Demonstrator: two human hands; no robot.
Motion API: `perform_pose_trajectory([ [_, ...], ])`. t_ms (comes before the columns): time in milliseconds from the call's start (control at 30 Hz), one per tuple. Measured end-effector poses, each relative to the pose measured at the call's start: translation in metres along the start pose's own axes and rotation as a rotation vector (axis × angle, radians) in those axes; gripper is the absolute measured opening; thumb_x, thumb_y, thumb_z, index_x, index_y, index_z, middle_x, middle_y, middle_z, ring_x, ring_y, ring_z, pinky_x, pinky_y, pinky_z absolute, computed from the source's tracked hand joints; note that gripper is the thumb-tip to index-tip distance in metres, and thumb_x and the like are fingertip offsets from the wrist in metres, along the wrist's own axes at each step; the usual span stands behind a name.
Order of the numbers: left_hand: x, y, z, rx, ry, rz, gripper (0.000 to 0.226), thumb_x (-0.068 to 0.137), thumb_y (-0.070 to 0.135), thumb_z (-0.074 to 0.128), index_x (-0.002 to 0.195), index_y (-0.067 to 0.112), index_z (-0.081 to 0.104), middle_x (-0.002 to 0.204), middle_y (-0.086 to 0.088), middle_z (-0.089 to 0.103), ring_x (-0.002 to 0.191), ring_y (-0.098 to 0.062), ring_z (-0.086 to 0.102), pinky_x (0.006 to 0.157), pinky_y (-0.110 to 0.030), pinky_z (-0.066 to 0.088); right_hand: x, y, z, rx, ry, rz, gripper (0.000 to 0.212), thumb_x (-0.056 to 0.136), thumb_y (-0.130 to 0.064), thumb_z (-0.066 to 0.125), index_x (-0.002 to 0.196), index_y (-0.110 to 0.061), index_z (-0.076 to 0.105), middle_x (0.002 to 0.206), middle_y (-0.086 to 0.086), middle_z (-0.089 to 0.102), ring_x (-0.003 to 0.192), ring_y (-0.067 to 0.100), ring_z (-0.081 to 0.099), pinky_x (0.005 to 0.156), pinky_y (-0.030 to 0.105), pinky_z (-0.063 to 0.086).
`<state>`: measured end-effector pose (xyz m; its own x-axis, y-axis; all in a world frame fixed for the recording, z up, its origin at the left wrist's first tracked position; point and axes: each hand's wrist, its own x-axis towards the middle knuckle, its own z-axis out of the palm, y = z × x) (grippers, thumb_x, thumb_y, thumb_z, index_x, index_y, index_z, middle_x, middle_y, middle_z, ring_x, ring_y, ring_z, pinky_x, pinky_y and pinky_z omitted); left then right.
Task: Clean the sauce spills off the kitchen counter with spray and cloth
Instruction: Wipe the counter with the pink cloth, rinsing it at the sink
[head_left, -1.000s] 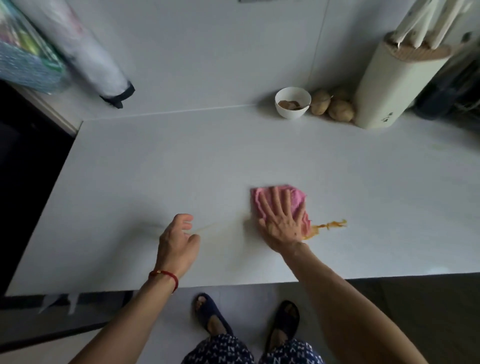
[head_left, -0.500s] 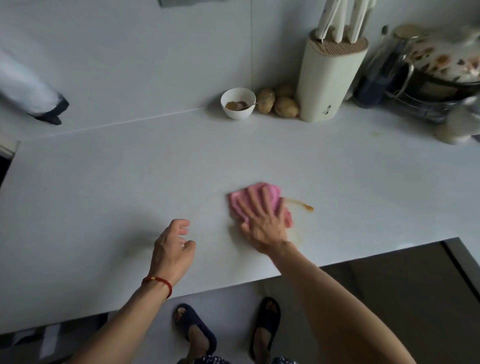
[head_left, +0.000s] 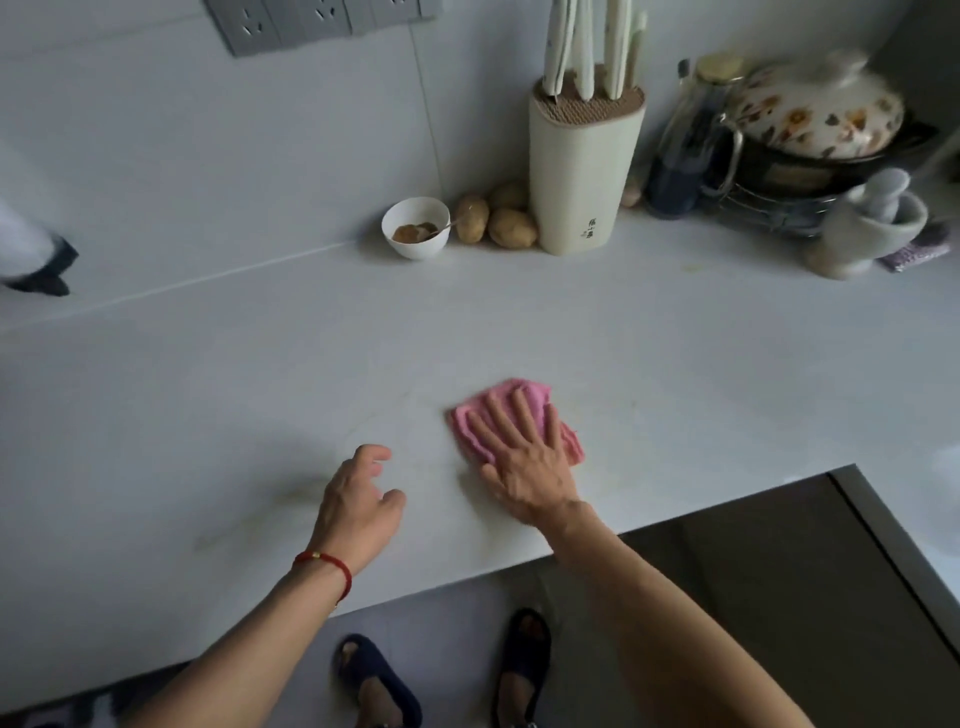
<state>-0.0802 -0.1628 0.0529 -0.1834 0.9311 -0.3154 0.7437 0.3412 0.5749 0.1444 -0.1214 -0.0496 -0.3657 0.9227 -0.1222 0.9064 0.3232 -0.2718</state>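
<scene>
Here right hand flat, fingers spread, on cloth.

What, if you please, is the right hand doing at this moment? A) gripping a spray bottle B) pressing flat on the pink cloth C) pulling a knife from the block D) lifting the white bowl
B: the right hand lies with straight, spread fingers on the pink cloth on the counter.

The pink cloth looks nubby and soft. The white surface is smooth and matt; the white bowl is glossy, and the rack is shiny metal wire.
</scene>
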Motion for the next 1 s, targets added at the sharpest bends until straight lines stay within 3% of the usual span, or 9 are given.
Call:
perform_pose_trajectory([
  [100, 0.004, 0.019, 0.009, 0.011, 0.005, 0.075, 0.042, 0.086, 0.005, 0.060, 0.125, 0.020, 0.054, 0.122, -0.005, 0.058, 0.096, -0.020, 0.060, 0.087, -0.028, 0.044, -0.036, 0.033, 0.005, -0.072, 0.039, -0.243, 0.067, 0.101, -0.054, 0.027, 0.165, -0.037, 0.018, 0.174, -0.004, 0.011, 0.161, 0.029, -0.003, 0.127, 0.060, -0.006],
  [333, 0.021, 0.018, 0.008, 0.206, 0.016, 0.233, 0.046, 0.082, 0.001, 0.061, 0.125, 0.018, 0.061, 0.132, -0.003, 0.057, 0.121, -0.025, 0.053, 0.105, -0.038, 0.044, -0.026, 0.131, -0.039, 0.099, 0.071, 0.705, 0.066, 0.105, -0.058, 0.025, 0.163, -0.044, -0.003, 0.174, -0.005, -0.011, 0.158, 0.030, -0.022, 0.120, 0.071, -0.014],
  [400, 0.025, 0.018, 0.017, 0.278, -0.057, 0.269, 0.047, 0.081, 0.003, 0.062, 0.125, 0.018, 0.063, 0.136, -0.001, 0.057, 0.126, -0.026, 0.050, 0.108, -0.037, 0.040, 0.010, 0.099, -0.039, 0.124, 0.025, 0.588, 0.065, 0.107, -0.055, 0.032, 0.164, -0.044, 0.002, 0.175, -0.004, -0.009, 0.159, 0.033, -0.018, 0.120, 0.072, -0.012],
  [500, 0.024, 0.018, 0.030, 0.288, -0.110, 0.272, 0.050, 0.080, 0.004, 0.064, 0.128, 0.018, 0.062, 0.139, -0.001, 0.057, 0.128, -0.028, 0.049, 0.108, -0.039, 0.041, 0.016, 0.030, -0.014, 0.031, -0.036, 0.061, 0.064, 0.106, -0.055, 0.034, 0.164, -0.043, 0.012, 0.175, -0.004, 0.002, 0.160, 0.033, -0.013, 0.122, 0.070, -0.006],
  [600, 0.024, 0.015, 0.034, 0.265, -0.103, 0.276, 0.050, 0.080, 0.002, 0.065, 0.129, 0.015, 0.063, 0.137, -0.005, 0.059, 0.128, -0.030, 0.050, 0.110, -0.038, 0.039, -0.030, 0.040, -0.002, -0.040, -0.049, -0.241, 0.066, 0.102, -0.059, 0.024, 0.165, -0.038, 0.019, 0.175, -0.006, 0.007, 0.161, 0.027, -0.006, 0.126, 0.061, -0.005],
  [667, 0.022, 0.007, 0.032, 0.260, -0.091, 0.238, 0.049, 0.083, 0.002, 0.062, 0.130, 0.015, 0.061, 0.137, -0.004, 0.058, 0.129, -0.027, 0.048, 0.110, -0.035, 0.038, -0.060, 0.090, -0.012, -0.065, -0.004, -0.158, 0.068, 0.102, -0.062, 0.016, 0.165, -0.038, 0.019, 0.175, -0.005, 0.008, 0.162, 0.027, -0.002, 0.126, 0.065, 0.001],
  [800, 0.012, -0.005, 0.026, 0.201, -0.058, 0.170, 0.047, 0.085, 0.003, 0.061, 0.131, 0.016, 0.060, 0.136, -0.005, 0.058, 0.129, -0.025, 0.048, 0.109, -0.036, 0.039, -0.097, 0.171, -0.038, -0.016, 0.039, 0.422, 0.067, 0.098, -0.062, 0.009, 0.163, -0.047, 0.006, 0.175, -0.005, 0.000, 0.160, 0.026, -0.016, 0.121, 0.072, -0.003],
  [900, 0.001, -0.013, 0.020, 0.160, -0.046, 0.161, 0.047, 0.085, 0.002, 0.061, 0.129, 0.018, 0.060, 0.134, -0.003, 0.058, 0.127, -0.025, 0.051, 0.108, -0.036, 0.040, -0.093, 0.122, -0.024, 0.017, 0.093, 0.599, 0.070, 0.096, -0.055, 0.016, 0.163, -0.046, 0.000, 0.175, -0.002, -0.001, 0.160, 0.031, -0.014, 0.122, 0.072, 0.002],
  [1000, -0.001, -0.030, 0.006, 0.118, -0.004, 0.156, 0.045, 0.083, 0.002, 0.061, 0.124, 0.021, 0.060, 0.129, -0.001, 0.061, 0.122, -0.024, 0.055, 0.103, -0.040, 0.045, -0.069, 0.001, 0.010, 0.011, 0.151, 0.392, 0.075, 0.091, -0.051, 0.039, 0.163, -0.037, 0.022, 0.171, 0.006, 0.026, 0.158, 0.042, 0.012, 0.113, 0.077, 0.024],
])
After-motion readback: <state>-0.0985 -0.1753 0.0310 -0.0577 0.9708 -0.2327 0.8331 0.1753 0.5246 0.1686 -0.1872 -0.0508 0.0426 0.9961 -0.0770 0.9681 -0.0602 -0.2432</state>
